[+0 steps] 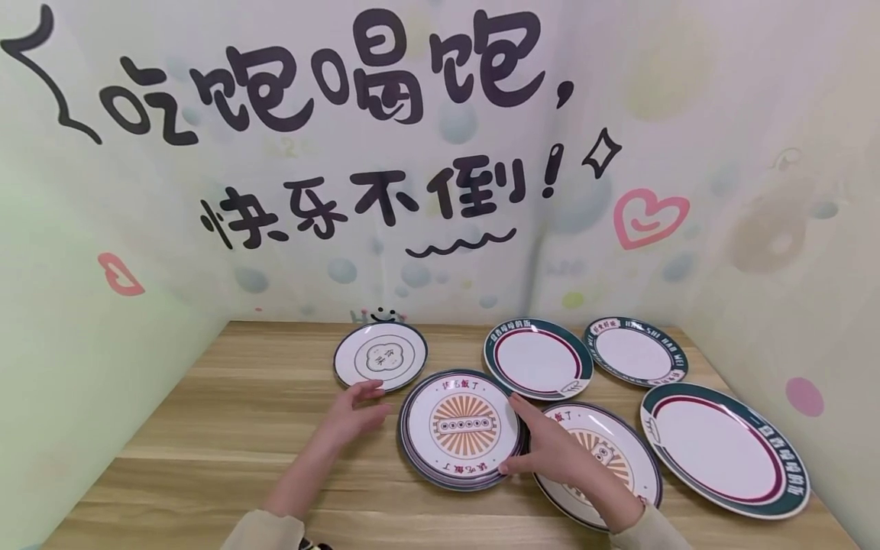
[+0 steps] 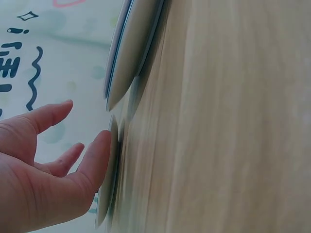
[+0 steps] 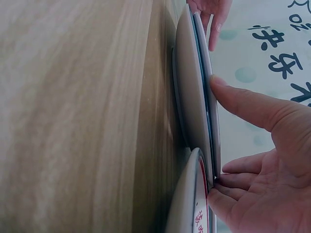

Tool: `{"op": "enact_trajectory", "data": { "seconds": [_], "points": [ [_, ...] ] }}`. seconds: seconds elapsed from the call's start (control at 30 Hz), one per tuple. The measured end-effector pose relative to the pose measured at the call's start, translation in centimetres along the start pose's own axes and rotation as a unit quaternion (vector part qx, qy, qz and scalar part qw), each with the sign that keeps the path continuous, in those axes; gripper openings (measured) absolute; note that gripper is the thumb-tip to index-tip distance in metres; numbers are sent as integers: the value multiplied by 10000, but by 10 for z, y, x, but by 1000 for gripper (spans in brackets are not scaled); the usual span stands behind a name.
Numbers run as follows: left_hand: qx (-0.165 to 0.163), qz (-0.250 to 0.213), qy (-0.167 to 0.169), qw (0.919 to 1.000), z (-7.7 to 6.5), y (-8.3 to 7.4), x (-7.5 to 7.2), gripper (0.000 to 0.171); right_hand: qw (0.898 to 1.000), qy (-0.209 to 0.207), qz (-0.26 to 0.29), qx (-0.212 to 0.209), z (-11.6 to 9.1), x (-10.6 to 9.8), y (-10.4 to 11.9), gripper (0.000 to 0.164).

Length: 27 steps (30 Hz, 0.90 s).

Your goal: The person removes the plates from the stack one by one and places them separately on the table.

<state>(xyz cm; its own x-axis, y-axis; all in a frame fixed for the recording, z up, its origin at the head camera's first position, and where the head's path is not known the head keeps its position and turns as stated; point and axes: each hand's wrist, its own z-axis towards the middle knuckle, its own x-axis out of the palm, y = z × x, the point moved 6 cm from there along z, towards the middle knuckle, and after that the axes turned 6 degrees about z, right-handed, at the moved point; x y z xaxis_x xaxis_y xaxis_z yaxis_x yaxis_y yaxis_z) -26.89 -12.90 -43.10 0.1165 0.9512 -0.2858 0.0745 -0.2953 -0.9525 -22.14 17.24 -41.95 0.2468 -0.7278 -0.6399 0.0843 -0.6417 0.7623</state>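
Note:
A low stack of round plates (image 1: 464,425) sits mid-table; its top plate is white with an orange sunburst and red lettering. My right hand (image 1: 553,447) is at the stack's right side, thumb and fingers spread apart. In the right wrist view its thumb tip is at the top plate's rim (image 3: 215,116), with fingertips at the same edge. Left of the stack, my left hand (image 1: 352,418) is held with fingers spread, nothing between them. Its fingertips overlap the near edge of a small white plate (image 1: 357,357). Partly behind my right forearm lies another sunburst plate (image 1: 642,470).
Two green-rimmed plates stand at the back right: a round plate (image 1: 536,359) and an oval plate (image 1: 635,351). A larger green-rimmed oval plate (image 1: 715,451) lies near the table's right edge. The wooden table (image 1: 206,428) meets a printed wall (image 1: 412,290) behind.

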Motion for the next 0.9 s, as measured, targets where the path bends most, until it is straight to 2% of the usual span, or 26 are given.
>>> {"op": "enact_trajectory", "data": {
  "seconds": [0.13,0.3,0.43,0.6,0.9],
  "points": [
    [-57,126,-2,9999,-2,0,7,55,10000,2,-14,2,1,0,0,106],
    [-170,-94,196,9996,-3,3,18,58,10000,-11,5,-26,1,0,0,105],
    [-135,28,286,9995,-3,5,22,60,10000,-10,-8,-26,1,1,-1,105],
    [-207,277,352,9988,-2,5,26,59,10000,-6,10,37,2,2,-1,105],
    [-285,975,73,9948,0,3,29,52,10000,-10,12,-98,1,1,0,105]
  ]
}}
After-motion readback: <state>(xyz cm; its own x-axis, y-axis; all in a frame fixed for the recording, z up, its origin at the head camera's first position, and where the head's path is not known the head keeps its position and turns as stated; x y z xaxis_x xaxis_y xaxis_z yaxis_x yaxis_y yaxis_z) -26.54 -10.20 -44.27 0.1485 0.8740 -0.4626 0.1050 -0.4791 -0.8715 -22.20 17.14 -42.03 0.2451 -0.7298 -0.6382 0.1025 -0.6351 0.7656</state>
